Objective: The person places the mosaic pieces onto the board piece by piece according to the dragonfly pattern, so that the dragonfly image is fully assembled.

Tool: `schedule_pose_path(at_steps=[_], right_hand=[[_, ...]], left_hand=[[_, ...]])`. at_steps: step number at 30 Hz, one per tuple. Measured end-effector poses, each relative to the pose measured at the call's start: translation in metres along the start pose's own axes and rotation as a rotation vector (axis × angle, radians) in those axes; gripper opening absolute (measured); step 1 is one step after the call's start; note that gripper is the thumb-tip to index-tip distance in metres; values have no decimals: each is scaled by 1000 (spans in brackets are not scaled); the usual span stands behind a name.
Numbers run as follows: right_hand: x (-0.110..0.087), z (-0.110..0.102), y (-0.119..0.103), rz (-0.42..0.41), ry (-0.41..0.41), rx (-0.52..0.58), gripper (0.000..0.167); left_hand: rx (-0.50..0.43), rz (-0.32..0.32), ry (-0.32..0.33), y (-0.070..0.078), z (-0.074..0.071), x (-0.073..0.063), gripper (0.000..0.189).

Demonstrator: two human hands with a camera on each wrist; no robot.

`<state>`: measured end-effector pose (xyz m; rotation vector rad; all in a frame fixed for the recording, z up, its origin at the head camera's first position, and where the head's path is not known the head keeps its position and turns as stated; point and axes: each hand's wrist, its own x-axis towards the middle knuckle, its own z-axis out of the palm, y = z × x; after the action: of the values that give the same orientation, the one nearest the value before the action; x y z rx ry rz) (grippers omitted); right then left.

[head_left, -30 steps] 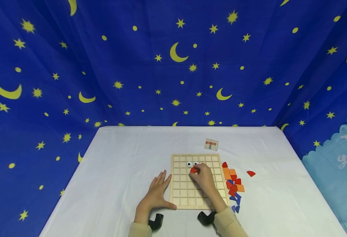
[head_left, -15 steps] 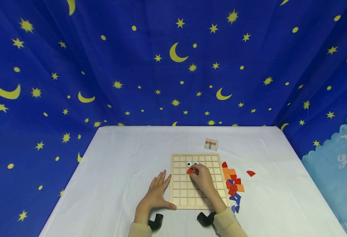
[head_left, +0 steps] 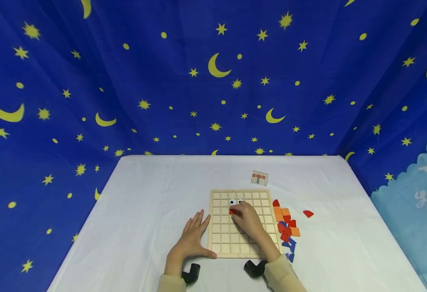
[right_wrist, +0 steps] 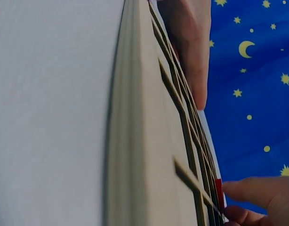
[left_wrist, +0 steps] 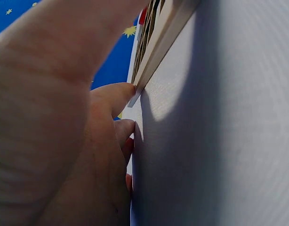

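Blue cloth [head_left: 180, 52] printed with yellow moons and stars is hung beyond the left hand [head_left: 190, 238] and the right hand [head_left: 249, 221], and beneath them a white table [head_left: 155, 194] is spread. Well off to the right of the right hand, a light blue panel [head_left: 414, 221] is marked with white lettering (cut off at the edge of view). Between the hands, and partly covered by the right one, a wooden grid board [head_left: 226, 238] is laid flat. The left hand is spread with nothing gripped, its thumb rested at the board's near left corner. The right hand is bent over the board, its fingers curled. Just to its right, loose red, orange and blue pieces [head_left: 288, 231] are scattered, and one red quarter-round [head_left: 308, 213] is seen farther right. Black devices [head_left: 191, 274] are seen beside the wrists. Beyond the right hand, a small printed card [head_left: 259, 178] is laid. Two white eye discs [head_left: 232, 202] are set just beyond the right fingertips, one partly covered. By those fingertips a red piece [head_left: 231, 211] is pinched at the board.
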<state>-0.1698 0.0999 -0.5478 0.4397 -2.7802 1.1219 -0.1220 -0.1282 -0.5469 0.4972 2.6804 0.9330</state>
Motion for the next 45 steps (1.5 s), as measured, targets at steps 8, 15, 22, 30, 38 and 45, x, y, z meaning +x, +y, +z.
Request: schedule_pose_path(at_steps=[8,15,22,30,38,45], right_hand=[[2,2,2,12,-11,-67,21],[4,3,1,49,-2,-19,19],[5,4,2,41,15,-48,18],[5,3,3,40,42,0,18],[3,-5,11,26,80,42,6],[-3,-31,31,12,169,64,9]], left_hand=[[-3,-1,-4,-1,1,0,125],[3,4,-2,-2,2,1,125],[-17,7,5,-3,3,1,125],[-4,-5,6,-2,3,1,126],[-8,14,13,0,1,1,125],[-32,-5,7,-1,2,1,126]])
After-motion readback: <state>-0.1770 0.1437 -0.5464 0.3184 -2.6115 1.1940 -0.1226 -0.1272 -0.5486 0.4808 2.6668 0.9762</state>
